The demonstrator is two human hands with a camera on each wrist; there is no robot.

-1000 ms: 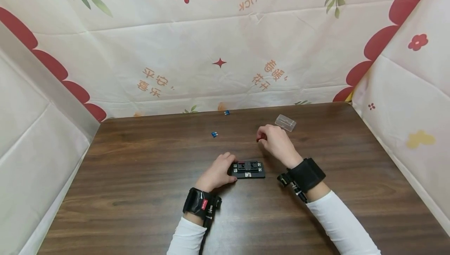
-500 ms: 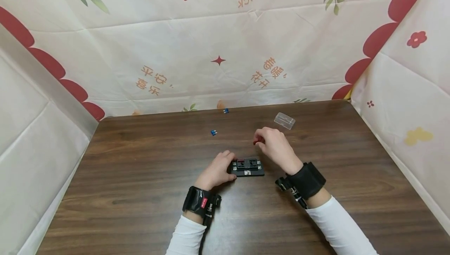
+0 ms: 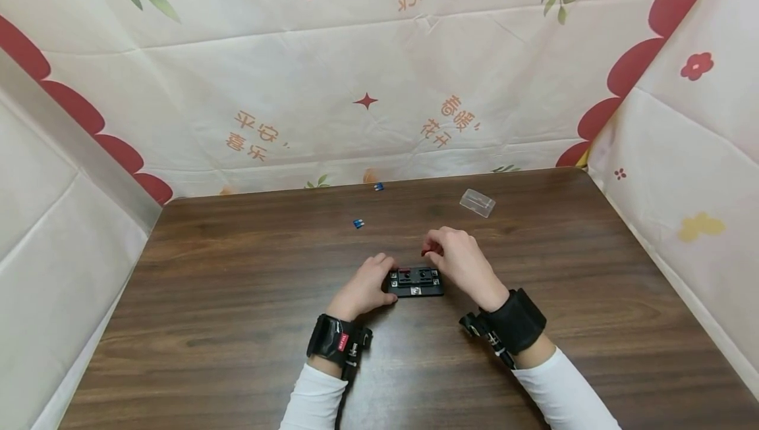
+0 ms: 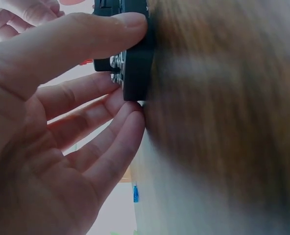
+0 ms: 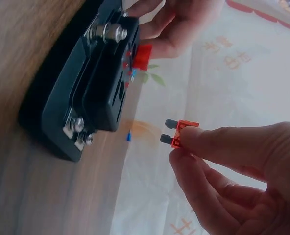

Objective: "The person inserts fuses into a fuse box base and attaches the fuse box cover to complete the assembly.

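Note:
A black fuse block with metal screw terminals lies on the table. My left hand grips its left end, the thumb on the near side and the fingers at the far side. Between thumb and index finger, my right hand pinches a red blade fuse. In the right wrist view its two prongs point toward the block, with a gap between them. Another red blade fuse stands in the block, in the part nearer my left hand.
A blue blade fuse lies beyond the block, and a second blue fuse is at the table's back edge. Back right lies a clear plastic cover. Printed cloth walls the back and sides of the wooden table.
My right hand has come nearer to the fuse block with the red blade fuse, moving toward me and slightly left. My left hand keeps its hold on the block.

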